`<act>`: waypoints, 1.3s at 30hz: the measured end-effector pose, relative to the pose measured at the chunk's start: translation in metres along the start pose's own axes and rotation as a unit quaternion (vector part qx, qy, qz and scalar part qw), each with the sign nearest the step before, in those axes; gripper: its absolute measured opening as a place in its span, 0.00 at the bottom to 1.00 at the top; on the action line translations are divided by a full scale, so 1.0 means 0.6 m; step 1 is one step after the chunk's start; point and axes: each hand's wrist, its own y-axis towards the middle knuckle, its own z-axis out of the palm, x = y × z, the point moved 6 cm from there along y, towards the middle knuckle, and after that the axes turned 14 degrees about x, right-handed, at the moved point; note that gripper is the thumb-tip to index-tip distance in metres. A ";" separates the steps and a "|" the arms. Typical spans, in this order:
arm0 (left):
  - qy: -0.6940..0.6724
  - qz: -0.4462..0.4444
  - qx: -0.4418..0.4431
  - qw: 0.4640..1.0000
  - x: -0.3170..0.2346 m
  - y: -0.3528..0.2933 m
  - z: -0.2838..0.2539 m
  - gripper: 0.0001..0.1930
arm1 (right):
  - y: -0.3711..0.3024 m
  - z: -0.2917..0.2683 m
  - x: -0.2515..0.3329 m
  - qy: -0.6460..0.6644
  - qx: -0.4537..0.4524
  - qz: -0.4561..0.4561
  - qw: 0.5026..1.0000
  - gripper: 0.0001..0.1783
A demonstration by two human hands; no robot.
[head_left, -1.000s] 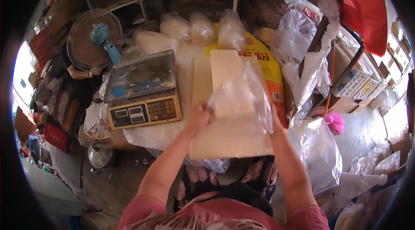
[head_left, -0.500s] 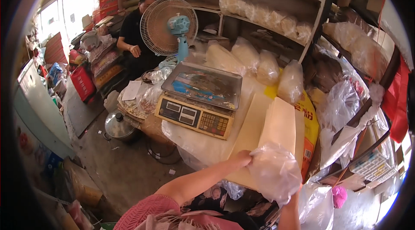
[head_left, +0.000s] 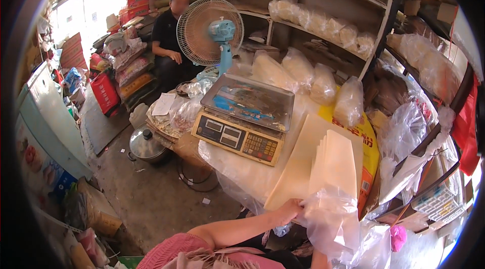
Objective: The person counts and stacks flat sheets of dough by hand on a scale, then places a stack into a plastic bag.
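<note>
1. Right forearm (head_left: 320, 261): hand hidden behind clear plastic bag (head_left: 331, 226); grip cannot be told.
2. Left hand (head_left: 288, 211): fingers pinched on bag's left edge.
3. Cream sheet stack (head_left: 334, 165): near end inside bag, right of left fingers; long axis pointing away.

Pale, flat layered sheets (head_left: 335, 160) lie stacked; a crumpled clear bag (head_left: 331, 221) covers their near end.

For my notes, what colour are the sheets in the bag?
The sheets are pale cream, clearest in the head view.
</note>
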 end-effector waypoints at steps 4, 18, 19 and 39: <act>0.326 0.038 0.032 0.944 -0.014 -0.003 0.004 0.08 | 0.002 0.013 0.003 0.004 0.004 -0.006 1.000 0.23; 0.673 0.247 0.055 0.695 -0.222 0.054 0.176 0.24 | -0.005 -0.021 0.033 0.073 -0.029 -0.053 0.996 0.27; 0.647 0.203 0.079 0.730 -0.237 0.074 0.173 0.23 | -0.003 -0.038 0.046 0.104 -0.032 -0.069 0.992 0.28; 0.337 0.122 -0.164 0.919 0.027 0.216 -0.294 0.07 | 0.190 -0.089 0.035 0.133 0.013 0.156 0.979 0.12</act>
